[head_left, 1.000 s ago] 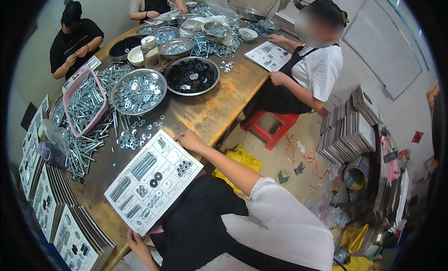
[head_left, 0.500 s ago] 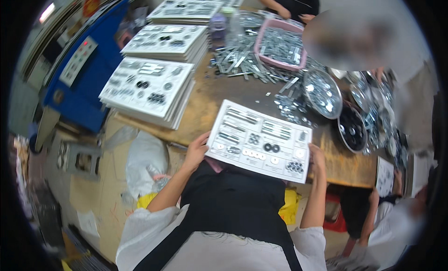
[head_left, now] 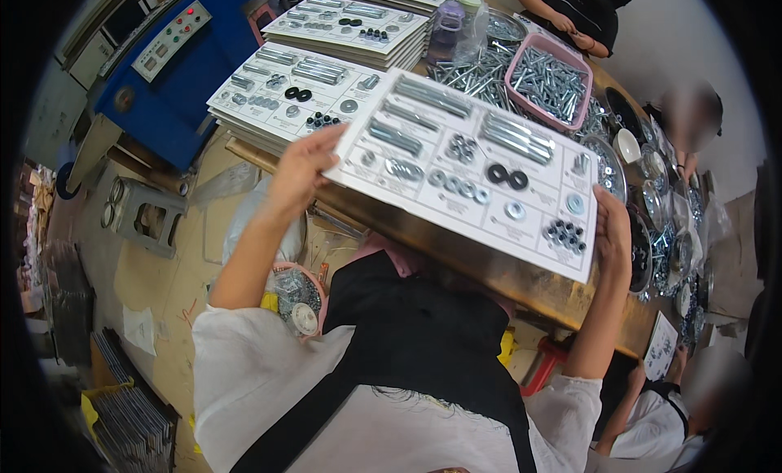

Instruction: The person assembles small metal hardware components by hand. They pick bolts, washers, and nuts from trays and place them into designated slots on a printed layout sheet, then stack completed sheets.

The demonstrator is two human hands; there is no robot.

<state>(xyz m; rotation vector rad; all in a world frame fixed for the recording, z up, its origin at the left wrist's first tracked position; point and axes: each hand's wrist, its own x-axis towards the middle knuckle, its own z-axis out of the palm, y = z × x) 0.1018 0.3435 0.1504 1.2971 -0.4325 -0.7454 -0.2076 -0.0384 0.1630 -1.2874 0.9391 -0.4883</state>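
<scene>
While the left hand (head_left: 297, 168) grips one edge of the card (head_left: 468, 168) and the right hand (head_left: 612, 237) grips the opposite edge, the card, set with bolts and washers, is held lifted above the table (head_left: 489, 265). Similar cards are stacked (head_left: 301, 90) beyond; a pink basket (head_left: 547, 82) of bolts sits farther back.

Stacks of white cards (head_left: 305, 86) are crowding the bench's left end; the pink basket (head_left: 547, 82) and loose bolts (head_left: 472, 70) are blocking its middle; metal bowls (head_left: 643, 204) are lining the right edge; the front edge (head_left: 489, 273) is lying open.
</scene>
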